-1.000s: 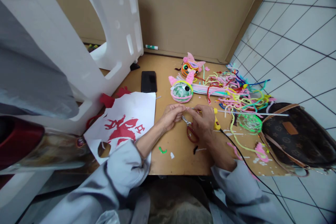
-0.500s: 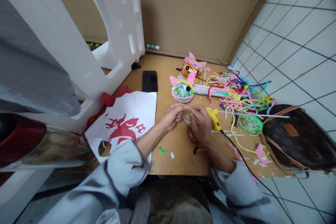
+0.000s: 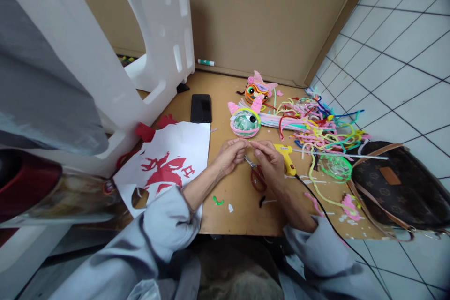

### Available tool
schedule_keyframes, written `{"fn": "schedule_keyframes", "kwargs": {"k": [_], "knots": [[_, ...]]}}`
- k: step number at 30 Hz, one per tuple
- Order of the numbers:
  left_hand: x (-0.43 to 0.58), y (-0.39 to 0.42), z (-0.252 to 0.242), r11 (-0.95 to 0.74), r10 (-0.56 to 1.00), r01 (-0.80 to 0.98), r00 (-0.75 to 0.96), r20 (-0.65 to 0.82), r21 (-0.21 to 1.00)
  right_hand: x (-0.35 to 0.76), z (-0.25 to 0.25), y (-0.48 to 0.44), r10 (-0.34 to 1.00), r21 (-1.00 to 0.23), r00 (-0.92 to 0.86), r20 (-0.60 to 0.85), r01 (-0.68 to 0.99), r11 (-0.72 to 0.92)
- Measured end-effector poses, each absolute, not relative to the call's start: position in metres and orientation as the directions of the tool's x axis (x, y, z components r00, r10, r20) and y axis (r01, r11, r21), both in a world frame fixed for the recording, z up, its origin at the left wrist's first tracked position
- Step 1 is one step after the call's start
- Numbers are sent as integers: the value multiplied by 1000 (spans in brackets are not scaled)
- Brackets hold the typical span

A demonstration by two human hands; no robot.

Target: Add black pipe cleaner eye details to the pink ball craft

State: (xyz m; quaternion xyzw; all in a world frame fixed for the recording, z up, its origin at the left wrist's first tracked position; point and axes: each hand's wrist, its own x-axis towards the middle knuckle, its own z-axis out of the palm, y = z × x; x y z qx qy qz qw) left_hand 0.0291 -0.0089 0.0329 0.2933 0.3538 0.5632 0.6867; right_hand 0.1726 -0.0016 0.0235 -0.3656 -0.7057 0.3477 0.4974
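My left hand and my right hand meet over the middle of the table, fingertips pinched close together. Whatever lies between the fingertips is too small to name. Red-handled scissors lie on the table, partly under my right hand. Just beyond my hands sits a round green-and-white craft ball with pink ears, a yellow band and a black eye. An orange craft figure with pink ears stands behind it. The yellow glue gun rests right of my right hand.
Tangled pipe cleaners spread over the right side, near a green mesh ball and a brown bag. At left lie white paper with red cutouts and a black phone. A black cord hangs over the front edge.
My right hand has shifted slightly, its fingers now flatter, and more of the scissors' red handles shows. My left hand stays almost where it was.
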Motion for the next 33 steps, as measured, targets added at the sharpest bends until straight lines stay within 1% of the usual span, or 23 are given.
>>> {"fn": "schedule_keyframes", "kwargs": {"k": [3,6,8,10,13,15,17,20,23,25,29,31,33], "knots": [[30,-9,33,98,994,-518,6,-111,850,172,24,-1,881,-876,-202,429,145,460],[31,-11,33,-21,992,-368,-121,-25,929,173,22,3,938,-947,-145,314,18,320],[32,-11,32,-64,989,-280,-144,24,958,173,20,5,970,-978,-138,202,-86,192],[33,-11,31,-96,989,-222,-135,67,970,173,19,6,981,-982,-148,124,-160,100],[33,-10,29,-129,986,-138,-128,111,982,173,20,5,985,-978,-150,89,-199,58],[33,-10,28,-138,983,-83,-135,126,987,172,23,4,985,-983,-146,91,-171,65],[33,-10,27,-141,981,-36,-143,134,989,172,26,3,983,-989,-135,124,-100,111],[33,-11,28,-144,977,4,-158,143,990,172,28,1,965,-970,-124,233,44,240],[34,-12,28,-144,973,21,-178,146,989,171,28,-2,926,-912,-143,351,172,372],[34,-12,28,-138,976,8,-171,138,990,171,27,-3,899,-865,-156,410,245,437],[34,-9,25,-107,987,-77,-127,96,991,169,25,-5,847,-760,-171,504,378,529],[35,-7,25,-84,991,-125,-118,69,989,169,25,-5,829,-720,-187,527,420,553],[35,-6,24,-64,992,-169,-118,44,984,170,25,-5,827,-713,-199,525,428,555]]}}
